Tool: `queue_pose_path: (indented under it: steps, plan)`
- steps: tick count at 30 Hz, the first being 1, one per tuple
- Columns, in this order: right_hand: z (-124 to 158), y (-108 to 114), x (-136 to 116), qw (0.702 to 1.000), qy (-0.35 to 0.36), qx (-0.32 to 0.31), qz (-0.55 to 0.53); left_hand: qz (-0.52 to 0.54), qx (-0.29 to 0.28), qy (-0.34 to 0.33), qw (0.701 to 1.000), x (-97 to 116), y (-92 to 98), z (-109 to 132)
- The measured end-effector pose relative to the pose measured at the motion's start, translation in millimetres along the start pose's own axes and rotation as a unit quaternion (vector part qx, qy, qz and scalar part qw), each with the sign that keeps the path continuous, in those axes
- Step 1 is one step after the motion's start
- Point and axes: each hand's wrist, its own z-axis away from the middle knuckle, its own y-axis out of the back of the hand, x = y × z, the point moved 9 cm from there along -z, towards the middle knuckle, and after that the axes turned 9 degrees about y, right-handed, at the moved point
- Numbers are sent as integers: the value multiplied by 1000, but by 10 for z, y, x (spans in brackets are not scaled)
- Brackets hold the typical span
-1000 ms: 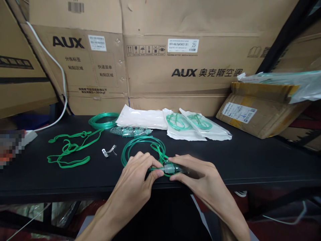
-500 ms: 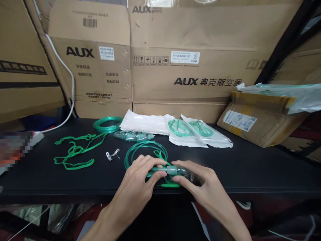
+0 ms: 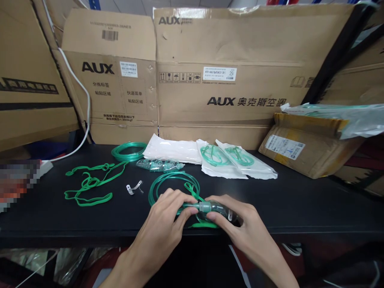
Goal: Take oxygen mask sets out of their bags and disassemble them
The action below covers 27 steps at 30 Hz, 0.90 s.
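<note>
Near the table's front edge my left hand (image 3: 168,216) pinches the end of a green tube (image 3: 154,186), whose coil lies on the table behind it. My right hand (image 3: 240,216) grips a clear mask (image 3: 220,208) with a small metal strip on it. Between my fingertips a pale green connector (image 3: 205,206) on the mask meets the tube end. Whether the tube is seated in it is hard to tell. A green elastic strap (image 3: 204,225) hangs below the mask, with a loop of it behind my fingers.
Green straps (image 3: 90,184), metal strips (image 3: 134,187) and another tube coil (image 3: 128,151) lie left. Behind are clear connectors (image 3: 160,165), white pouches (image 3: 174,149) and packaged green tubing (image 3: 214,156). An open carton (image 3: 285,146) stands right, large cardboard (image 3: 186,48) at the back.
The view has tilted up slightly. My hands keep nearly the same hold on the tube and mask; the mask has shifted slightly in my right hand.
</note>
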Motion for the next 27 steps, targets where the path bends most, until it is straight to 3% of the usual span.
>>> queue_pose_path:
  steps: [10,27]
  plan:
    - [2,-43,-42,1000,13,-1,-3,-62,45,-22,997,43,-41,32]
    - [-2,-42,-64,999,45,12,-1,-88,17,-21,996,45,-85,13]
